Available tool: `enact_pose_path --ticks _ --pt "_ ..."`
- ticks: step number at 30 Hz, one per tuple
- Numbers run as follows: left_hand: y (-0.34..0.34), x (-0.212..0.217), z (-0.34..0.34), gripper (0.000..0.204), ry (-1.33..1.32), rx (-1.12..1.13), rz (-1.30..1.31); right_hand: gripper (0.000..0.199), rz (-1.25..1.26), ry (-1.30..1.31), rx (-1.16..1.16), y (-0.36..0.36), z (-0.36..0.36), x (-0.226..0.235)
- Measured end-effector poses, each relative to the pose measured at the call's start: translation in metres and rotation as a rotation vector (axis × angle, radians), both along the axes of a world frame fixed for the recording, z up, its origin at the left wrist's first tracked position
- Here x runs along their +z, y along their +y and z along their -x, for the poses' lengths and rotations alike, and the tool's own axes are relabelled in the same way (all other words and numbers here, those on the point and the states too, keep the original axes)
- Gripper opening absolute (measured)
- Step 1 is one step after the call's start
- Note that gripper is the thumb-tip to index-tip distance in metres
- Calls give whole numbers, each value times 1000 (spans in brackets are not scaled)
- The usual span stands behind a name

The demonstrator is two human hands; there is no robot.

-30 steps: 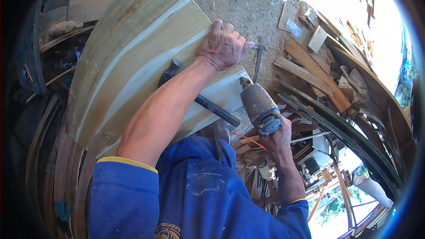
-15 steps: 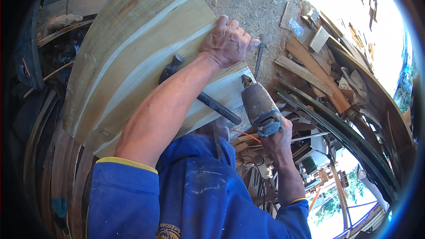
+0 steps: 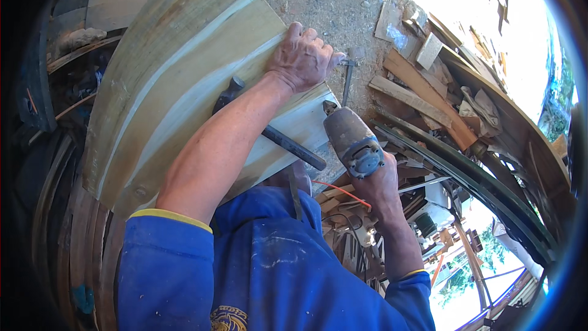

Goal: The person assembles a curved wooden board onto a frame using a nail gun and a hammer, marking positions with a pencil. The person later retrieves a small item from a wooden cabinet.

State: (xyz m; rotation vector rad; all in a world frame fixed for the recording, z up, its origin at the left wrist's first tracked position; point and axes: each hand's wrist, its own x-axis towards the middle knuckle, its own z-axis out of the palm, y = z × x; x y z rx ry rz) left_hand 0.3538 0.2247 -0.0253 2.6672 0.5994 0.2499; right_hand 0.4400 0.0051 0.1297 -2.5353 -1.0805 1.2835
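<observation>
My left hand is closed over the far right edge of a wide wooden board with pale and brown stripes. In my right hand is a worn grey and blue power drill. Its chuck is at the board's right edge, near the corner; I cannot make out whether a bit touches the wood. A hammer lies across the board, partly hidden beneath my left forearm. Just beyond my left hand, a dark metal bar with a crosspiece is by the board's edge.
Scrap wood and planks are heaped on the right, beside a long dark green curved strip. An orange cord runs below the drill. Long boards stand at the lower left. Dusty ground lies beyond the board.
The whole scene has shifted slightly left in the view. Both hands keep their hold, and the drill stays at the board's edge.
</observation>
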Motion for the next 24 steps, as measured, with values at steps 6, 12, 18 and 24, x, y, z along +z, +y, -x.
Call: enact_pose_path --ticks 6,12,18,24 --pt "26 -9 8 39 -21 -80 -48 52 -53 -43 -1 7 4 -1" --pt "66 -5 26 37 17 -55 -84 34 -133 23 32 13 4 2" --pt "69 0 27 36 29 -60 -50 27 -244 87 -154 20 -1 10" --pt "65 -7 27 32 -87 -64 -17 16 -90 586 -857 -17 -40 15"
